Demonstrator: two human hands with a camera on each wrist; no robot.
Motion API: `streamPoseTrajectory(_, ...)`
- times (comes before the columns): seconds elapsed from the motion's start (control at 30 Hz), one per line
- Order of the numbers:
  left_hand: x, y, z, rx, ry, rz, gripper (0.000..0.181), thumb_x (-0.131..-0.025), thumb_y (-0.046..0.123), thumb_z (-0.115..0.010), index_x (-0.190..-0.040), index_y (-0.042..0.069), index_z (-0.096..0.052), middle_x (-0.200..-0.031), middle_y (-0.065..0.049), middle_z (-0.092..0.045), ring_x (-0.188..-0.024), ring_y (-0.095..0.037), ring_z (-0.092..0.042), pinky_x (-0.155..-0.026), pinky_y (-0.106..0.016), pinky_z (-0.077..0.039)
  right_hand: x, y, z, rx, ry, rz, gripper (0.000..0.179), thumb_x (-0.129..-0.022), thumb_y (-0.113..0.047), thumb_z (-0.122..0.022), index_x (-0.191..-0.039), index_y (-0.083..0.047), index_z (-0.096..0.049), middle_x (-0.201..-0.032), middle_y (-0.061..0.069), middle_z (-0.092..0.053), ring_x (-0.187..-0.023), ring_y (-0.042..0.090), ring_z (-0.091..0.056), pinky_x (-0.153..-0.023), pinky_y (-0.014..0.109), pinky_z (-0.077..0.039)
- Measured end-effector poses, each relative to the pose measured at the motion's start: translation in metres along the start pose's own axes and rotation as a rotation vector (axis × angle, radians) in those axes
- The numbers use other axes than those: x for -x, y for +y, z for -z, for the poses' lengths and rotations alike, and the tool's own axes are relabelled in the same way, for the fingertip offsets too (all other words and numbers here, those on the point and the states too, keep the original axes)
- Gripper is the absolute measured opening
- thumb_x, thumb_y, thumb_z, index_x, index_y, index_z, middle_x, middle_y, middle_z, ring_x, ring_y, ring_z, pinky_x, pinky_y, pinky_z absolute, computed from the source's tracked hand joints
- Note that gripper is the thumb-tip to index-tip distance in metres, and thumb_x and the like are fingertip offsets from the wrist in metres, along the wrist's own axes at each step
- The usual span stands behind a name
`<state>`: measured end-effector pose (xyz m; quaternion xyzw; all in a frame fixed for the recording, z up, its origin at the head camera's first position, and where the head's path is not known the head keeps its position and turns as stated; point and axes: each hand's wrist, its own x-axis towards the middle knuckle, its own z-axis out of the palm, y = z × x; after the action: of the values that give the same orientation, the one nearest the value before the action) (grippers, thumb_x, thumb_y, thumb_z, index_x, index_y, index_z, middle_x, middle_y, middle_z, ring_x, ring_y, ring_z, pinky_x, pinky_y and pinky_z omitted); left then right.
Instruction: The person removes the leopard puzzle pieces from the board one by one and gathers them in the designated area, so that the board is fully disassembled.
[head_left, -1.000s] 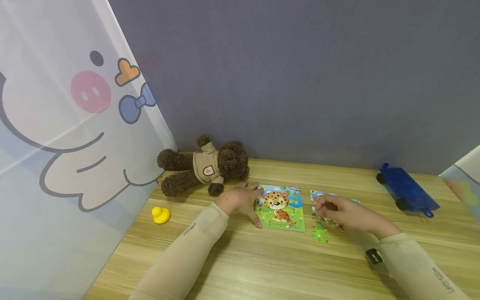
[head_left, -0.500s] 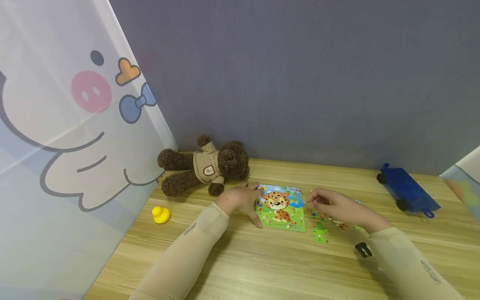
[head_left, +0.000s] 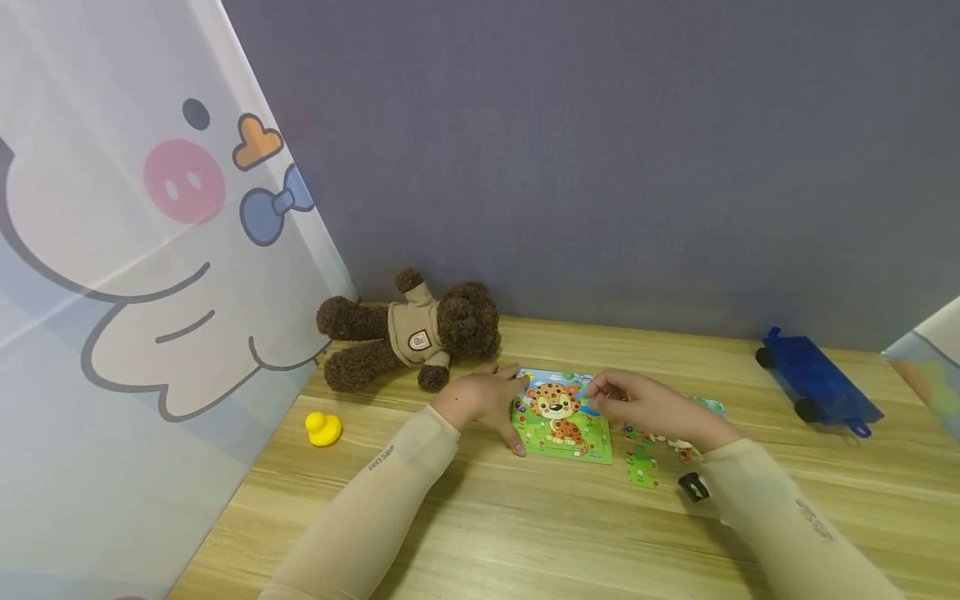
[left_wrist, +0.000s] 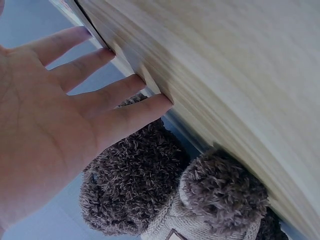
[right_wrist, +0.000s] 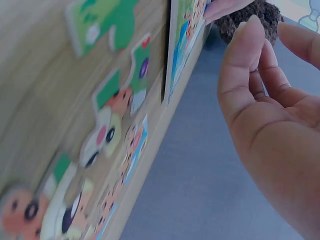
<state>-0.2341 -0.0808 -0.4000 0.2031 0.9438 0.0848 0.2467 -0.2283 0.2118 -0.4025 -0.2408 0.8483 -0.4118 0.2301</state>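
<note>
A square puzzle board (head_left: 577, 446) with a spotted leopard cub lies on the wooden table. My left hand (head_left: 483, 404) spreads its fingers along the board's left edge, thumb at the lower corner; its straight fingers (left_wrist: 120, 107) show in the left wrist view. My right hand (head_left: 652, 408) is over the board's upper right part, thumb and fingertips pinching a small puzzle piece (head_left: 592, 404), mostly hidden by the fingers. Under and beside the right hand lie several loose puzzle pieces (head_left: 642, 468); a green one (right_wrist: 102, 25) shows closely in the right wrist view.
A brown teddy bear (head_left: 416, 333) in a beige top lies behind the left hand. The yellow rubber duck (head_left: 323, 428) sits at the left, and a blue wheeled toy cart (head_left: 817, 379) at the far right. A grey panel (head_left: 570, 167) rises behind the table (head_left: 487, 525).
My right hand has moved left from above the loose pieces to over the board's right side, carrying the puzzle piece. The left hand has stayed at the board's left edge.
</note>
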Motion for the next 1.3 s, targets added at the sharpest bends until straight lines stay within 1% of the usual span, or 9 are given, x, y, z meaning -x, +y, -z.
streamPoseTrajectory(0.07, -0.001, 0.0, 0.0, -0.002, 0.001, 0.003, 0.125, -0.075, 0.058, -0.094, -0.173, 0.025, -0.024, -0.183, -0.001, -0.009, -0.169, -0.043, -0.009, -0.134, -0.063, -0.023, -0.005, -0.002, -0.003, 0.009, -0.003, 0.005, 0.031, -0.113, -0.028, -0.056, -0.132, -0.005, -0.062, -0.114, 0.017, -0.064, -0.082, 0.021, -0.058, -0.068, 0.034, -0.056)
streamPoseTrajectory(0.13, -0.002, -0.001, -0.001, -0.007, 0.001, 0.006, 0.125, -0.074, 0.059, -0.094, -0.173, 0.025, -0.024, -0.183, -0.001, -0.009, -0.169, -0.043, -0.009, -0.134, -0.063, -0.024, -0.011, -0.004, -0.006, 0.017, -0.007, 0.008, 0.032, -0.113, -0.029, -0.056, -0.133, -0.006, -0.063, -0.119, 0.016, -0.067, -0.089, 0.022, -0.062, -0.072, 0.036, -0.057)
streamPoseTrajectory(0.3, -0.003, -0.002, -0.002, -0.019, 0.005, 0.007, 0.126, -0.074, 0.061, -0.094, -0.172, 0.025, -0.025, -0.183, -0.001, -0.01, -0.169, -0.043, -0.01, -0.134, -0.063, -0.024, -0.024, -0.006, -0.015, 0.006, -0.024, 0.044, 0.031, -0.112, -0.023, -0.056, -0.133, -0.001, -0.064, -0.124, 0.018, -0.07, -0.106, 0.028, -0.068, -0.082, 0.039, -0.061)
streamPoseTrajectory(0.4, -0.003, -0.001, -0.001, -0.022, 0.006, 0.003, 0.125, -0.074, 0.061, -0.094, -0.172, 0.025, -0.025, -0.183, -0.001, -0.011, -0.169, -0.043, -0.011, -0.134, -0.062, -0.025, -0.03, -0.007, -0.021, 0.0, -0.037, 0.064, 0.029, -0.111, -0.02, -0.057, -0.13, 0.001, -0.064, -0.122, 0.018, -0.071, -0.103, 0.025, -0.068, -0.081, 0.035, -0.062)
streamPoseTrajectory(0.53, -0.003, -0.001, -0.001, -0.029, 0.009, 0.0, 0.125, -0.075, 0.061, -0.093, -0.172, 0.024, -0.025, -0.183, -0.002, -0.012, -0.168, -0.043, -0.012, -0.134, -0.061, -0.026, -0.036, -0.007, -0.028, 0.038, -0.046, 0.091, 0.027, -0.111, -0.02, -0.057, -0.129, -0.001, -0.066, -0.118, 0.016, -0.072, -0.096, 0.021, -0.066, -0.078, 0.031, -0.059)
streamPoseTrajectory(0.6, -0.002, -0.001, -0.001, -0.03, 0.009, -0.002, 0.125, -0.075, 0.061, -0.093, -0.172, 0.023, -0.025, -0.183, -0.002, -0.012, -0.168, -0.043, -0.013, -0.134, -0.061, -0.027, -0.038, -0.007, -0.03, 0.064, -0.046, 0.086, 0.026, -0.111, -0.021, -0.058, -0.128, -0.003, -0.067, -0.116, 0.013, -0.072, -0.095, 0.019, -0.064, -0.078, 0.029, -0.057)
streamPoseTrajectory(0.83, -0.002, -0.001, 0.0, -0.029, 0.007, -0.003, 0.125, -0.075, 0.062, -0.093, -0.172, 0.023, -0.025, -0.183, -0.002, -0.012, -0.168, -0.043, -0.012, -0.134, -0.062, -0.026, -0.039, -0.008, -0.034, 0.089, -0.052, 0.069, 0.024, -0.11, -0.021, -0.059, -0.126, -0.005, -0.068, -0.118, 0.009, -0.072, -0.103, 0.015, -0.067, -0.085, 0.028, -0.057)
streamPoseTrajectory(1.0, -0.002, -0.001, 0.0, -0.028, 0.007, -0.002, 0.124, -0.075, 0.061, -0.093, -0.172, 0.023, -0.025, -0.183, -0.002, -0.011, -0.168, -0.044, -0.012, -0.134, -0.062, -0.026, -0.04, -0.007, -0.035, 0.101, -0.064, 0.086, 0.023, -0.109, -0.02, -0.06, -0.123, -0.005, -0.07, -0.115, 0.008, -0.074, -0.103, 0.013, -0.068, -0.085, 0.025, -0.057)
streamPoseTrajectory(1.3, -0.003, -0.001, 0.0, -0.042, -0.003, 0.001, 0.125, -0.075, 0.063, -0.092, -0.173, 0.025, -0.024, -0.183, -0.001, -0.01, -0.169, -0.042, -0.01, -0.134, -0.063, -0.026, -0.04, -0.007, -0.035, 0.096, -0.103, 0.09, 0.022, -0.11, -0.019, -0.059, -0.121, -0.004, -0.071, -0.112, 0.007, -0.076, -0.099, 0.015, -0.068, -0.083, 0.025, -0.057)
